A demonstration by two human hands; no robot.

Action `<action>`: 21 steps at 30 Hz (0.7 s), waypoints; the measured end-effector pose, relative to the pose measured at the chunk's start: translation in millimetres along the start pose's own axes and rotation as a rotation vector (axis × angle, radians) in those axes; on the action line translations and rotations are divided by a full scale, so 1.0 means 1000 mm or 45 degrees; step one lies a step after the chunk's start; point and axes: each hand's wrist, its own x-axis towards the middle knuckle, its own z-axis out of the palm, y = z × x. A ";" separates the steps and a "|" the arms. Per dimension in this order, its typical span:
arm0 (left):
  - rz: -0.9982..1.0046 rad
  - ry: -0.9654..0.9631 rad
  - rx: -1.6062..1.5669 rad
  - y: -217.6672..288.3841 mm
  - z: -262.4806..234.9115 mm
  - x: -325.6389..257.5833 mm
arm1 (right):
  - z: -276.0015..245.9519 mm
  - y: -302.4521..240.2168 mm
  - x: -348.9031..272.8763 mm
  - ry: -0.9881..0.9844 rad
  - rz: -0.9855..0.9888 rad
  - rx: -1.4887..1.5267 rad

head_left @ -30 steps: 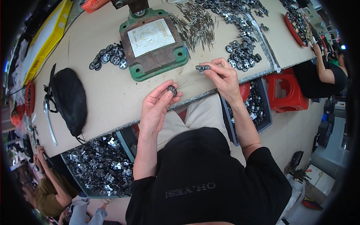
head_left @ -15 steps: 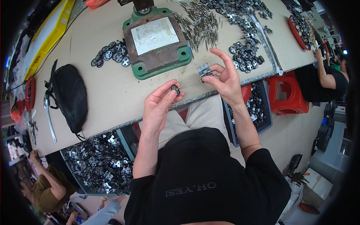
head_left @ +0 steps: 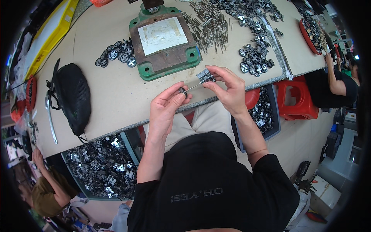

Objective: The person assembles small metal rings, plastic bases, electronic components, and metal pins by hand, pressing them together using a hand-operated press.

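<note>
My left hand (head_left: 165, 109) pinches a small black wheel (head_left: 182, 91) just above the front edge of the beige table (head_left: 116, 96). My right hand (head_left: 227, 88) holds a small grey metal bracket (head_left: 205, 75) with a thin metal pin (head_left: 193, 86) sticking out toward the wheel. The pin's tip meets the wheel. Both hands hover close together in front of a green press base with a rusty brown plate (head_left: 164, 40).
A pile of black wheels (head_left: 116, 56) lies left of the press, more wheels (head_left: 253, 65) and metal pins (head_left: 208, 27) to its right. A black mesh bag (head_left: 71, 96) lies at left. Bins of metal parts (head_left: 100, 170) and a red stool (head_left: 295, 100) stand below the table. Another person (head_left: 336, 83) works at right.
My hands have come together: the right hand brought the bracket and pin down toward the wheel held in my left hand, and the pin now touches the wheel.
</note>
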 end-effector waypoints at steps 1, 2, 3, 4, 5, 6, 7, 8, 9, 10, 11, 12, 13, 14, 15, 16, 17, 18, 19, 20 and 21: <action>0.026 0.012 0.010 -0.001 0.000 -0.001 | 0.002 -0.002 -0.002 -0.002 -0.002 0.002; 0.052 0.024 0.020 -0.003 0.000 -0.001 | 0.003 -0.004 -0.004 0.003 -0.058 -0.092; 0.055 0.026 0.021 -0.004 0.001 -0.001 | 0.005 -0.005 -0.004 0.008 -0.115 -0.186; 0.072 0.035 0.028 -0.005 0.001 -0.001 | 0.006 -0.003 -0.004 0.008 -0.117 -0.186; 0.089 0.044 0.035 -0.006 0.002 -0.001 | 0.007 -0.001 -0.005 0.015 -0.071 -0.115; 0.090 0.044 0.036 -0.006 0.003 -0.001 | 0.008 0.001 -0.005 0.022 -0.025 -0.044; 0.088 0.042 0.021 -0.005 0.003 -0.002 | 0.009 0.001 -0.007 0.022 -0.027 -0.043; 0.086 0.041 0.007 -0.005 0.004 -0.002 | 0.010 0.001 -0.009 -0.023 -0.020 -0.045; 0.088 0.040 0.008 -0.006 0.006 -0.002 | 0.011 0.001 -0.010 -0.069 -0.013 -0.048; 0.095 0.034 0.009 -0.006 0.008 -0.002 | 0.013 0.003 -0.010 -0.070 -0.016 -0.044; 0.102 0.027 0.010 -0.006 0.009 -0.002 | 0.014 0.006 -0.010 -0.019 0.034 0.045; 0.106 0.029 0.012 -0.005 0.008 -0.002 | 0.016 0.008 -0.010 0.032 0.084 0.134; 0.116 0.052 0.009 -0.004 0.007 -0.002 | 0.014 0.007 -0.008 0.033 0.084 0.133; 0.126 0.074 0.005 -0.003 0.006 -0.002 | 0.010 0.005 -0.006 0.075 0.132 0.191; 0.125 0.072 0.003 -0.002 0.004 -0.002 | 0.006 0.004 -0.004 0.116 0.181 0.249; 0.137 0.076 0.017 -0.001 0.002 -0.002 | 0.004 0.005 -0.004 0.112 0.175 0.271; 0.148 0.079 0.030 -0.001 0.002 -0.002 | 0.003 0.005 -0.004 0.113 0.175 0.272; 0.147 0.079 0.031 -0.001 0.002 -0.002 | 0.003 0.004 -0.004 0.107 0.168 0.286; 0.142 0.076 0.030 -0.001 0.002 -0.001 | 0.003 0.004 -0.005 0.100 0.161 0.297; 0.136 0.073 0.029 -0.001 0.003 -0.001 | 0.003 0.004 -0.005 0.099 0.161 0.296; 0.136 0.073 0.028 -0.001 0.003 -0.001 | 0.005 0.004 -0.005 0.092 0.139 0.300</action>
